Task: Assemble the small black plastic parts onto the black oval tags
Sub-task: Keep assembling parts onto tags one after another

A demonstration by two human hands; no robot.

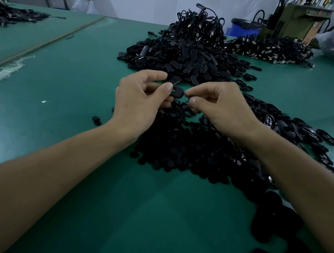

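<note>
Centrally, left hand (138,101) and right hand (221,107) meet above a heap of small round black parts (180,148) on the green table (85,77); a pile of oval tags (180,62) lies beyond. Item: one oval tag (177,91), flat, black, holed. Left thumb and fingers pinch it; right fingertips, curled, touch its right end, contents unclear.
</note>
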